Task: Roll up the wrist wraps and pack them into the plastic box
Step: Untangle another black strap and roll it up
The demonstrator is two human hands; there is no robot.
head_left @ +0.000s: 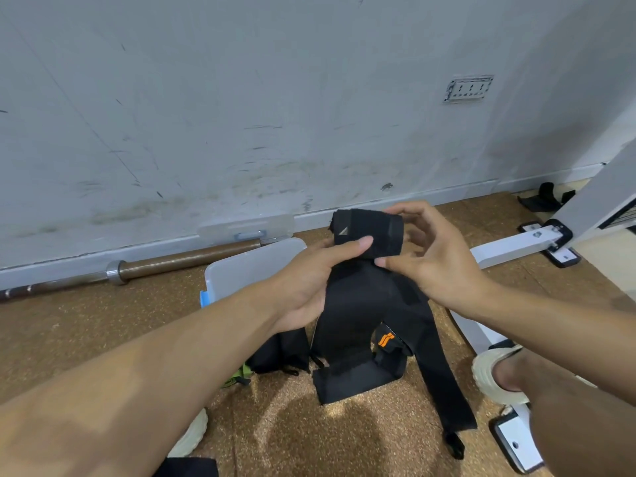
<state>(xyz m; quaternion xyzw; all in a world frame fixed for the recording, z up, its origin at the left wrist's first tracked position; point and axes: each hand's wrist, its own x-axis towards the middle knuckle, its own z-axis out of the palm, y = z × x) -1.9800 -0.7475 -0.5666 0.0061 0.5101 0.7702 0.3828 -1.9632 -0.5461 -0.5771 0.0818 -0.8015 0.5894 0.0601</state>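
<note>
A black wrist wrap [364, 290] is held up in front of me, its top end partly rolled into a short coil and its tail hanging down to the cork floor. My left hand [309, 280] grips the wrap from the left, thumb pressed across the coil. My right hand [430, 256] pinches the coil's right end with fingers above and thumb below. More black wraps lie on the floor below, one with an orange tag [385, 339]. The translucent plastic box [247, 263] sits behind my left hand, its lid [246, 230] leaning against the wall.
A barbell [137, 268] lies along the base of the scuffed grey wall. White metal frame feet [537, 241] stand at the right. My shoes show at the lower left [192, 438] and at the right [495, 376]. Black straps [547, 197] lie at the far right.
</note>
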